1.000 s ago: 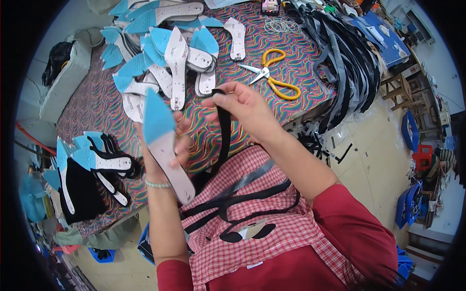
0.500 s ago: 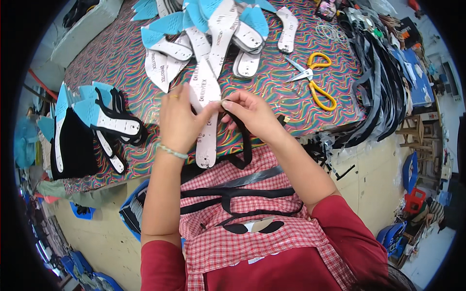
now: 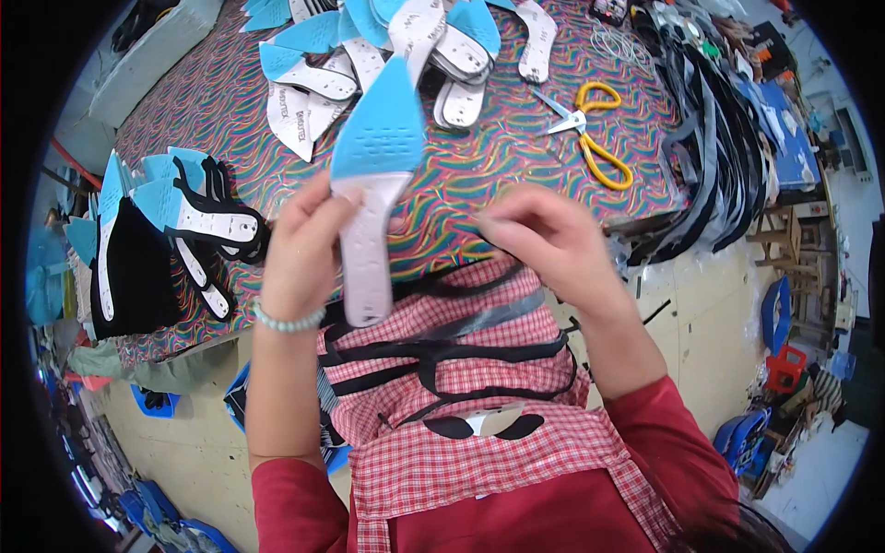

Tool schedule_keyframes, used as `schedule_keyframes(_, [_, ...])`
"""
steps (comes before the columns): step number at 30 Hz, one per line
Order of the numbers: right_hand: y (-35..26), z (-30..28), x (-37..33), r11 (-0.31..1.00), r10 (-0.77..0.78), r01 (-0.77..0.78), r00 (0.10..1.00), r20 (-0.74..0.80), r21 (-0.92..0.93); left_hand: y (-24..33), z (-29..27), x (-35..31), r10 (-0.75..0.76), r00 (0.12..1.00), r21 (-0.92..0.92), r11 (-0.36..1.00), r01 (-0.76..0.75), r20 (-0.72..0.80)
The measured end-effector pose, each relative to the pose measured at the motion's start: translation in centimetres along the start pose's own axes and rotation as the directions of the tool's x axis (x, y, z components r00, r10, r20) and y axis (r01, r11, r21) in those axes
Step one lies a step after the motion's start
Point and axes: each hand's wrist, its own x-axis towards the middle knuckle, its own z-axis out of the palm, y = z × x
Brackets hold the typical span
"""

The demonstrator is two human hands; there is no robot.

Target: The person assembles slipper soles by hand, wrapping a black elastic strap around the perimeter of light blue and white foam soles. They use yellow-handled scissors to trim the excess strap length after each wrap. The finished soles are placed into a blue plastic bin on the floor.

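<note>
My left hand (image 3: pixel 302 241) is closed round the narrow middle of a shoe insole (image 3: pixel 380 129), its blue perforated front pointing away from me and its pale heel end toward me. Off to the right, level with the insole, my right hand (image 3: pixel 551 241) is pinched, thumb against fingers, and somewhat blurred. A thin black strip shows just beneath its fingertips. More black strip (image 3: pixel 498 351) lies in loops across my red checked apron (image 3: pixel 479 378).
Several blue-and-white insoles (image 3: pixel 309 74) are heaped at the table's far side. Black-edged insoles (image 3: pixel 217 223) stand at left beside black fabric (image 3: pixel 147 276). Yellow-handled scissors (image 3: pixel 604 166) lie open at right, near hanging black and grey strips (image 3: pixel 710 166).
The insole has been turned over, from its pale printed face to its blue-fronted side. My right hand has moved right, away from the insole, and the left slightly left.
</note>
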Motion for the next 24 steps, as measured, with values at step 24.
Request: schedule_keyframes(24, [2.0, 8.0, 1.1, 0.809, 0.237, -0.140, 0.967, -0.099, 0.571, -3.8, 1.8, -5.6, 0.272, 0.910, -0.097, 0.944, -0.315, -0.313])
